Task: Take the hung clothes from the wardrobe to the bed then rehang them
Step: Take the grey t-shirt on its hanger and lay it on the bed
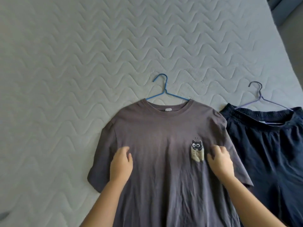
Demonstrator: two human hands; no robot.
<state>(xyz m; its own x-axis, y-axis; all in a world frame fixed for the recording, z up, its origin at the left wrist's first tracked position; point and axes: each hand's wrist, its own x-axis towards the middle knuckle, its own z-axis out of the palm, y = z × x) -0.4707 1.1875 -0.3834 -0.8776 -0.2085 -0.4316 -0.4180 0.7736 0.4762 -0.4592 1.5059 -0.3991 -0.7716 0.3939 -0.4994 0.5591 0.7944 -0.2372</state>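
Surface: you worked over a pale grey-green quilted mattress (65, 63) with wavy stitched lines; it filled nearly the whole view.
Room: only a dark strip (282, 12) beyond the mattress edge showed at the far right; what it was could not be told.
Shirt, place: the grey-brown short-sleeved T-shirt (164, 128) lay flat, front up, in the near middle of the mattress.
Shirt, axis: its long axis ran near to far, collar at the far end, hem out of view at the near edge.
Hanger: a blue wire hanger (164, 89) sat inside the collar, its hook pointing far and curling left.
Print: a black cat pocket print (197, 150) sat on the chest, right of centre.
Neighbour: dark navy elastic-waist shorts (270, 153) on a purple-grey wire hanger (259, 95) lay just beside the shirt's right sleeve.
Left hand: your left hand (121, 163) rested palm down on the chest, fingers bent; whether they pinched cloth could not be told.
Right hand: your right hand (220, 161), just right of the print, had its fingers curled into a bunched fold of the shirt.
Arms: both bare forearms reached in from the near edge.
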